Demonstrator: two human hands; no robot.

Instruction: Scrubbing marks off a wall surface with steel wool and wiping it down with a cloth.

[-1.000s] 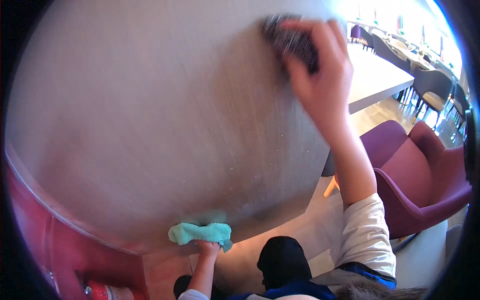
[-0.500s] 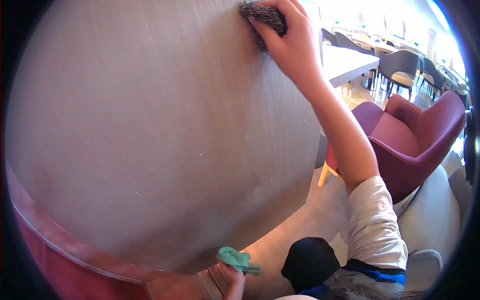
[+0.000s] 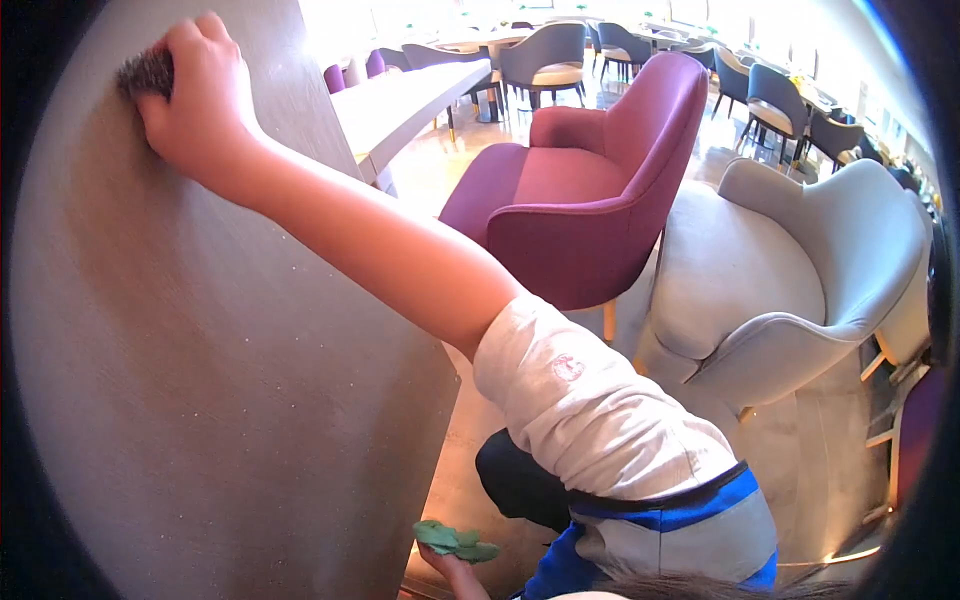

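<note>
A broad grey-brown wood-grain surface [image 3: 270,400], apparently a tabletop, takes up the left side, dotted with small white specks. My right hand [image 3: 210,100] is at its upper left, arm stretched out across it. The fingers are closed on a dark grey, fuzzy scouring pad [image 3: 150,75] pressed to the surface, partly hidden by the hand. Low in the view, just off the surface's near edge, my left hand [image 3: 440,565] grips a folded green cloth [image 3: 455,541]. Only part of that hand shows.
To the right stand a maroon armchair [image 3: 590,190] and a light grey armchair [image 3: 790,270]. A white-topped table [image 3: 410,100] lies beyond the surface's far edge. Several dark chairs [image 3: 545,65] and tables stand farther back in bright light. A black rounded shape [image 3: 520,480] is beside my right sleeve.
My view has turned to the right, bringing more chairs in. My right hand, with the scouring pad, now shows at the upper left. My left hand still holds the green cloth.
</note>
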